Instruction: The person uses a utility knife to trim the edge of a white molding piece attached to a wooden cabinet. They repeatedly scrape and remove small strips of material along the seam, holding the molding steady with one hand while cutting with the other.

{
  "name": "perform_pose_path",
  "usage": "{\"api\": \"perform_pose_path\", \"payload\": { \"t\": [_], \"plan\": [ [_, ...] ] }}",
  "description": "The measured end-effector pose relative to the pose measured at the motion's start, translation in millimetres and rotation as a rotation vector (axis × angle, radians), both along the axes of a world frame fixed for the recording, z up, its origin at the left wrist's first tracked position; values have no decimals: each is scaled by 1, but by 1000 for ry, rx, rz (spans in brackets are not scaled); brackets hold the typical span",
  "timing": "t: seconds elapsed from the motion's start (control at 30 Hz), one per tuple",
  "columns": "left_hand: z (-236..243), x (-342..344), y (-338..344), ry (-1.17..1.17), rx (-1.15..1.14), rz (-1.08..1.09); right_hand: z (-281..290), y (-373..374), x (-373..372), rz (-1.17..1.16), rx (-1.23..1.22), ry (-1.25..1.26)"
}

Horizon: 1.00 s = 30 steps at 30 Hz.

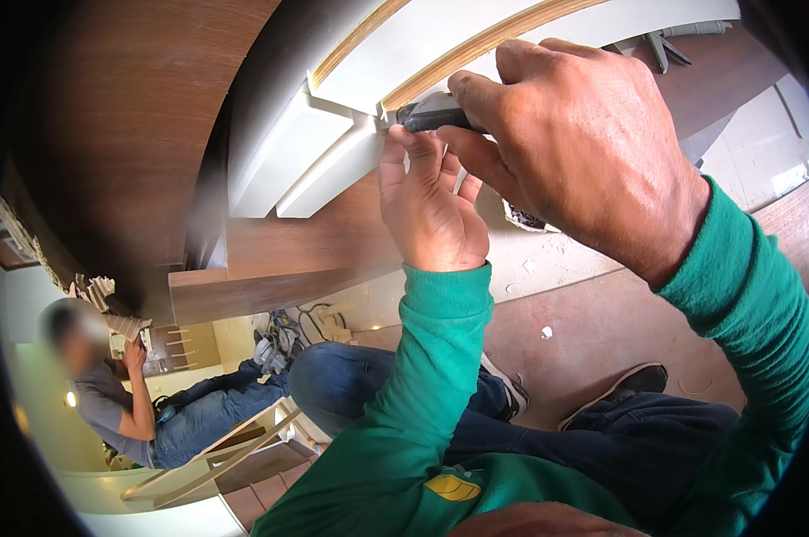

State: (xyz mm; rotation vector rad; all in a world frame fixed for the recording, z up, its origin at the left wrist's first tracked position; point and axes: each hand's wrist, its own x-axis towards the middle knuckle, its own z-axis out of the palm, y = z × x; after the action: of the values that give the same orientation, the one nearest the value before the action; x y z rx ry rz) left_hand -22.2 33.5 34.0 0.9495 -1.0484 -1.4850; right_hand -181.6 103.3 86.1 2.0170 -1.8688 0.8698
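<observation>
My right hand (583,143) is wrapped round a black-and-grey utility knife (436,114), its front end against the corner of a white panel (369,64). Just below, my left hand (436,206) is raised with its fingertips bunched at the knife's front end and the panel corner. What the left fingers pinch, if anything, is hidden. A bare wood-coloured edge (476,49) runs along the white panel toward my right hand. Below the corner, a white strip-like piece (328,174) juts down to the left.
Brown wood boards (288,237) stand beneath and behind the panels. A caulking-gun-like grey tool (668,45) lies at the upper right. On the left another person (118,385) holds a light-brown piece. Cables and a tool (279,340) lie on the floor, with white scraps (546,332) near my shoes.
</observation>
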Motion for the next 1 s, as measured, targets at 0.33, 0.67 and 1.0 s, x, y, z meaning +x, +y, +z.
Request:
{"api": "perform_pose_path", "payload": {
  "t": [0.33, 0.67, 1.0],
  "plan": [
    [-2, 2, 0, 34, 36, 6, -4, 0, 5, -26, -52, 18],
    [1, 5, 5, 33, 134, 63, 7, 0, 8, 10, 60, -94],
    [6, 0, 6, 15, 123, 87, 11, -3, 1, 10, 121, -29]
  ]
}}
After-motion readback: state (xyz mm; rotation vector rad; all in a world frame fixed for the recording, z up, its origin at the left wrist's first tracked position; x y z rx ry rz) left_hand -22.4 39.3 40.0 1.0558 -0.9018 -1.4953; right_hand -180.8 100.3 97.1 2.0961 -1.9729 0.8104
